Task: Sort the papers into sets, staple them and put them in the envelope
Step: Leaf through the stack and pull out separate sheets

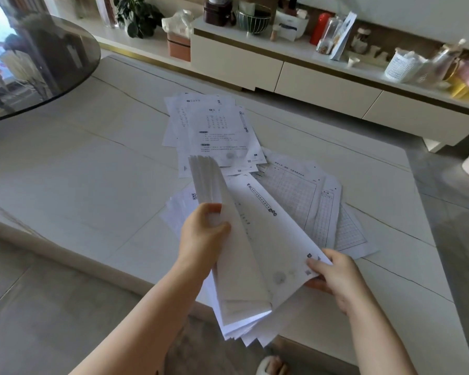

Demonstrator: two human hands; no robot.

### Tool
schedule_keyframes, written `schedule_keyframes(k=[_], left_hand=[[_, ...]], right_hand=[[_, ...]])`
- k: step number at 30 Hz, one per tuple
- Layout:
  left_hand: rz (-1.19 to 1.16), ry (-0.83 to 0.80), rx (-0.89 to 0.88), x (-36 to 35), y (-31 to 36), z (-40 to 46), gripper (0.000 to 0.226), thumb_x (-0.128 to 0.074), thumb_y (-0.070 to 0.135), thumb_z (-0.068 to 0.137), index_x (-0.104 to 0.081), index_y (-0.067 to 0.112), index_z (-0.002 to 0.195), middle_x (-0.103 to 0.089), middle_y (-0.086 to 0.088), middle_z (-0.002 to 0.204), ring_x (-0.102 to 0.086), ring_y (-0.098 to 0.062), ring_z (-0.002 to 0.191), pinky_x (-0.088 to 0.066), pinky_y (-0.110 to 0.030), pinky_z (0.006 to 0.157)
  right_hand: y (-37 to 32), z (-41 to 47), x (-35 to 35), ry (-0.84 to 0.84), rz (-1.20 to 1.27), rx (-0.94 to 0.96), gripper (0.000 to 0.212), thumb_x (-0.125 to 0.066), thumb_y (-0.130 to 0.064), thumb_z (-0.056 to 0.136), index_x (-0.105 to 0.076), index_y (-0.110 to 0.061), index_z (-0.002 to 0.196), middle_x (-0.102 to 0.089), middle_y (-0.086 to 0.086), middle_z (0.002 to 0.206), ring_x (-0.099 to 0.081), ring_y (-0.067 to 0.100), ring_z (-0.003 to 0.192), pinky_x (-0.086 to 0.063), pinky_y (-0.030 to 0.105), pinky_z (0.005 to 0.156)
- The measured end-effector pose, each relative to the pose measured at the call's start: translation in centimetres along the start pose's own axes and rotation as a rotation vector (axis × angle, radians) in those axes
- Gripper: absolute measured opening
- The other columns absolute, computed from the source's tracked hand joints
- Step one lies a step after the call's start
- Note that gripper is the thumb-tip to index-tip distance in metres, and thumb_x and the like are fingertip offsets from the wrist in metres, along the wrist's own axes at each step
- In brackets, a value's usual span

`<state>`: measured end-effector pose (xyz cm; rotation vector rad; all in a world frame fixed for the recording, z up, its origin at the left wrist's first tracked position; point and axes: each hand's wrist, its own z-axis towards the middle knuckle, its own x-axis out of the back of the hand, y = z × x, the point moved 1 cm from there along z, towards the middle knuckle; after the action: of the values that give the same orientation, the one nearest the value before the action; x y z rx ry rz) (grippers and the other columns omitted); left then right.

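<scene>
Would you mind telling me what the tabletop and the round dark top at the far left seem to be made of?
Tabletop: likely polished stone or sintered slab, pale with thin veins and a soft sheen. Round top: probably tinted glass, dark and mirroring the room.

Two bare forearms are seen, rising from the near edge of the view toward the middle. No sleeves, cuffs, watches, bracelets or gloves are worn on either arm. The left hand (203, 234) is bare, and no rings can be made out on its fingers (224, 228). The right hand (333, 277) is likewise bare, with short fingers (316, 266) on which no jewellery is seen; whether the nails are painted cannot be told. At the near edge, between the arms, the toes of one foot (275, 366) are seen in a pale open-toed slipper (263, 365).
</scene>
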<state>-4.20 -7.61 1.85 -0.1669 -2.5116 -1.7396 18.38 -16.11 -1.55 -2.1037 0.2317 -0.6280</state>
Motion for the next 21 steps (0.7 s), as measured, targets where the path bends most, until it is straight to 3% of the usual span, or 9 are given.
schedule_keyframes(k=[3,6,10,13,15,17,21], left_hand=[[-0.037,-0.026,-0.031,0.6,-0.2,0.1,0.072,-0.059,-0.004,0.08,-0.043,0.039,0.136,-0.057,0.006,0.117,-0.061,-0.016,0.101,-0.054,-0.037,0.088],[-0.106,-0.028,-0.012,0.9,0.0,0.3,0.092,-0.06,-0.005,0.078,-0.021,0.041,0.148,-0.055,0.005,0.128,-0.059,-0.019,0.109,-0.051,-0.043,0.094],[-0.146,-0.005,0.015,0.9,0.4,0.2,0.097,-0.06,-0.005,0.08,-0.009,0.037,0.151,-0.058,0.004,0.108,-0.063,-0.02,0.097,-0.054,-0.04,0.084],[-0.18,0.005,0.038,1.0,0.6,0.3,0.087,-0.061,-0.006,0.079,-0.025,0.034,0.147,-0.06,0.004,0.097,-0.065,-0.021,0.089,-0.056,-0.039,0.079],[-0.198,0.007,0.033,1.1,0.7,0.3,0.066,-0.06,-0.008,0.078,-0.045,0.036,0.125,-0.064,-0.002,0.092,-0.067,-0.023,0.082,-0.058,-0.041,0.075],[-0.203,0.006,0.036,1.1,0.6,0.4,0.055,-0.061,-0.007,0.077,-0.051,0.035,0.11,-0.066,-0.004,0.092,-0.068,-0.025,0.08,-0.058,-0.04,0.071],[-0.185,-0.004,0.074,0.8,0.2,0.7,0.038,-0.063,-0.005,0.076,-0.058,0.016,0.108,-0.068,-0.004,0.094,-0.068,-0.024,0.082,-0.058,-0.039,0.07]], right_hand=[[0.0,0.6,0.9,0.088,0.065,0.025,0.014,-0.059,0.002,0.09,-0.065,-0.008,0.082,-0.068,0.015,0.079,-0.066,0.029,0.07,-0.059,0.039,0.065],[0.0,1.1,2.1,0.207,0.096,0.073,0.011,-0.062,-0.001,0.087,-0.068,-0.009,0.081,-0.068,0.013,0.077,-0.064,0.032,0.077,-0.056,0.046,0.075],[-0.3,0.8,3.3,0.307,0.244,0.106,0.015,-0.062,0.001,0.087,-0.065,-0.008,0.074,-0.064,0.011,0.075,-0.061,0.023,0.064,-0.058,0.025,0.052],[0.0,0.7,4.1,0.37,0.308,0.125,0.015,-0.063,0.0,0.087,-0.063,-0.007,0.073,-0.063,0.011,0.076,-0.061,0.017,0.057,-0.055,0.021,0.049],[0.2,0.7,4.8,0.405,0.354,0.118,0.015,-0.063,-0.001,0.088,-0.062,-0.006,0.074,-0.061,0.011,0.077,-0.06,0.018,0.058,-0.054,0.019,0.047],[0.3,0.4,5.4,0.419,0.413,0.109,0.013,-0.062,-0.003,0.089,-0.062,-0.006,0.076,-0.058,0.011,0.075,-0.056,0.021,0.062,-0.053,0.018,0.046],[0.4,0.6,5.1,0.425,0.461,0.106,0.006,-0.063,-0.007,0.089,-0.064,-0.006,0.083,-0.061,0.012,0.077,-0.058,0.023,0.068,-0.054,0.018,0.049]])
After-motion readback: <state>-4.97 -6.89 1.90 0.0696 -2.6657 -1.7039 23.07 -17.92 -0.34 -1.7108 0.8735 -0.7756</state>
